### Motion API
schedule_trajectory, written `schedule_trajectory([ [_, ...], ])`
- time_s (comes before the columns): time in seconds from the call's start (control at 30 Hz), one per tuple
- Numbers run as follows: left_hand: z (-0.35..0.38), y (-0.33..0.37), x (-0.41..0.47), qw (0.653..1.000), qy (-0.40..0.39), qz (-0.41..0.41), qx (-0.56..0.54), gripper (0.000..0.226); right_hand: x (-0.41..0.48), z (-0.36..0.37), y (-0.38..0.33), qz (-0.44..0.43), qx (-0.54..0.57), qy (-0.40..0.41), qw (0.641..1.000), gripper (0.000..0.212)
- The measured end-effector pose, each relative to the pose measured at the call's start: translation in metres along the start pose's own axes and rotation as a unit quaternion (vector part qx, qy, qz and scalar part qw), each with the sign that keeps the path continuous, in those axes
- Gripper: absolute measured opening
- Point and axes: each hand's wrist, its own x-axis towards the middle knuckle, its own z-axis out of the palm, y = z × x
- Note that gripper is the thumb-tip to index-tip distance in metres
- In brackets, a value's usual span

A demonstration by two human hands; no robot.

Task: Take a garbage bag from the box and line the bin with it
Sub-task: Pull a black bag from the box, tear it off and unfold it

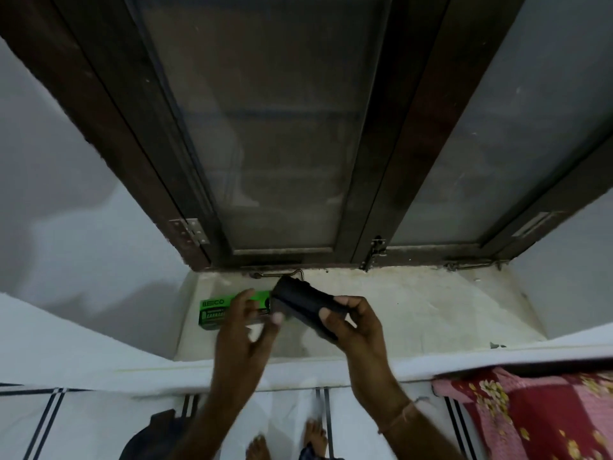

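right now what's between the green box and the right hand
The black roll of bags, held by the right hand, fills the stretch toward the green box; the left hand reaches in too. Head view.

Window, dark wooden frame, frosted panes; metal hinge lower left; pale sill; floral cloth (red and pink); white striped sheet.

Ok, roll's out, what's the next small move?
Probably pinch a free edge of the roll with the left hand and peel one bag loose: the right hand grips it clear of the green box, and the left is open beside it.
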Motion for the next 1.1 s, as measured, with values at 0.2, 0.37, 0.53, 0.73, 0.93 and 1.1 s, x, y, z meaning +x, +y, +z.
schedule_trajectory([
  [0.2, 0.018, 0.019, -0.012, 0.932, -0.043, -0.125, -0.337, 0.041, -0.020, 0.036, 0.000, 0.006, -0.054, -0.047, 0.997, 0.031],
  [0.37, 0.000, 0.007, -0.019, 0.886, -0.092, -0.170, -0.421, 0.053, -0.023, 0.051, -0.001, 0.055, -0.043, -0.062, 0.996, 0.032],
  [0.53, -0.009, 0.004, -0.040, 0.834, -0.109, -0.222, -0.493, 0.059, -0.031, 0.060, 0.002, 0.050, -0.066, -0.070, 0.994, 0.031],
  [0.73, -0.031, -0.001, -0.039, 0.822, -0.115, -0.256, -0.496, 0.053, -0.029, 0.073, -0.002, 0.100, -0.028, 0.063, 0.993, 0.023],
  [0.93, -0.053, -0.009, -0.049, 0.822, -0.150, -0.270, -0.479, 0.060, -0.042, 0.094, 0.001, 0.048, -0.032, 0.077, 0.995, 0.023],
  [1.1, -0.070, -0.014, -0.061, 0.820, -0.165, -0.260, -0.483, 0.052, -0.072, 0.100, -0.005, -0.012, -0.153, -0.054, 0.987, 0.037],
])
